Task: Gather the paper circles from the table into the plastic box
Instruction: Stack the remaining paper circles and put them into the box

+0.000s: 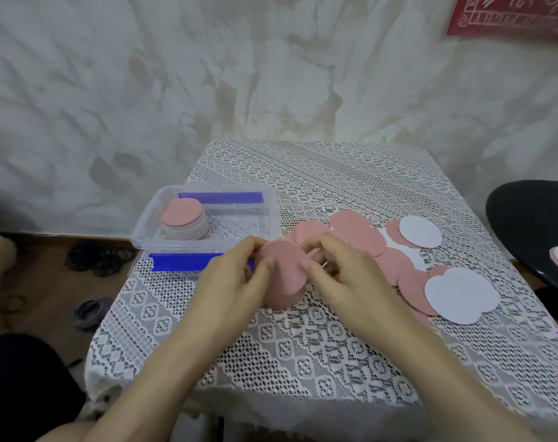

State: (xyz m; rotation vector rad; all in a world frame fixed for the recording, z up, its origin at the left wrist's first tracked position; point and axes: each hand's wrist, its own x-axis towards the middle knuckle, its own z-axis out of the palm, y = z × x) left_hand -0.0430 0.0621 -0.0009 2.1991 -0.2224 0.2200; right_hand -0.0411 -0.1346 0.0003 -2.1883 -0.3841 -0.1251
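A mottled pale wall rose behind the worktop, which was covered in white lace. The clear plastic box, with blue clasps on its near and far edges, sat open at the worktop's left edge. To the right of the box, loose paper circles, pink and white, lay overlapping in a spread on the lace. Just in front of the box and to its right, the left hand and right hand met, fingers curled round a small pink bundle of circles, gripping it from either side. Inside the box, against its left wall, stood a neat stack topped by a pink circle.
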